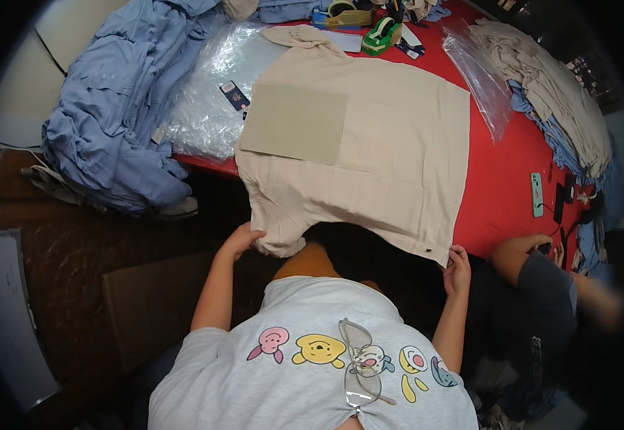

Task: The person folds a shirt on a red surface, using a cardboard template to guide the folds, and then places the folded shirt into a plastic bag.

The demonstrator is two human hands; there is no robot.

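Observation:
A beige shirt (pixel 391 143) lies spread over the table, its near side hanging off the front edge. On its left part rests a flat rectangular board (pixel 294 123) of greyish tan card. My left hand (pixel 242 240) pinches the shirt's near left part, where the cloth bunches like a sleeve. At the near right corner, my right hand (pixel 457 269) grips the shirt's edge between thumb and fingers. Between my hands the cloth sags in a curve. A dark tag (pixel 234 96) lies just left of the board, on clear plastic bags (pixel 204 107).
Blue garments (pixel 111 107) are heaped at the left. Tape dispensers (pixel 381 36) stand at the back of the red table (pixel 495 190). Clear plastic sleeves (pixel 478 82) and a beige garment pile (pixel 549 86) lie right. A green phone (pixel 536 195) is near another person's arm (pixel 516 256).

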